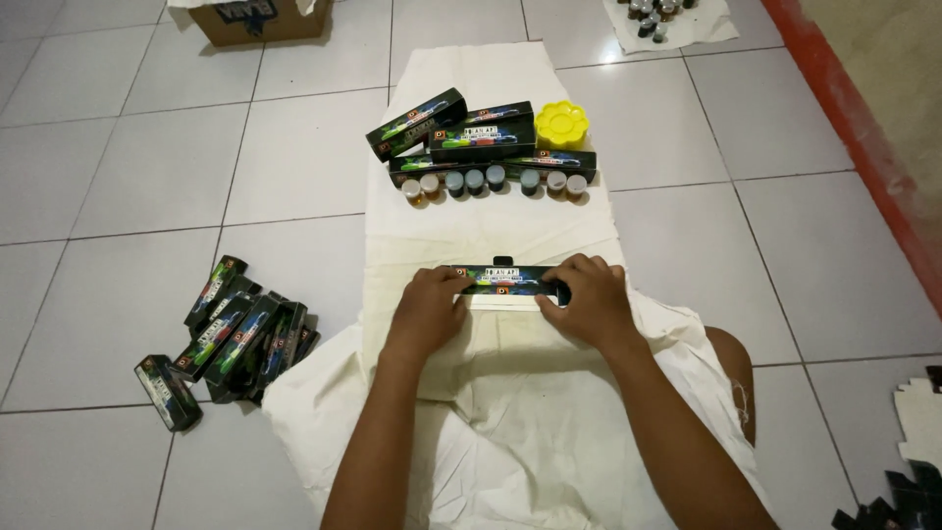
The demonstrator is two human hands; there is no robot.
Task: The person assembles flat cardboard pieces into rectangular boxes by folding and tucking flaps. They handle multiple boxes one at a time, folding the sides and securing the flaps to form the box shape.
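- Left hand [429, 306] and right hand [587, 299] grip opposite ends of a long dark box [505, 279] on a cream cloth [471, 226] at centre.
- At 12 o'clock: stacked boxes [471, 132], small jars [491, 182], yellow palette [561, 124].
- At 9 o'clock: box pile [235, 339] on the floor.

left hand [427, 309]: bare, no ring or watch seen | right hand [589, 302]: bare, no ring seen | forearms: bare to the lower frame edge, no sleeves in view | lap, lower centre: covered by cream cloth [510, 442], perhaps a garment | knee [734, 368], right of centre: bare
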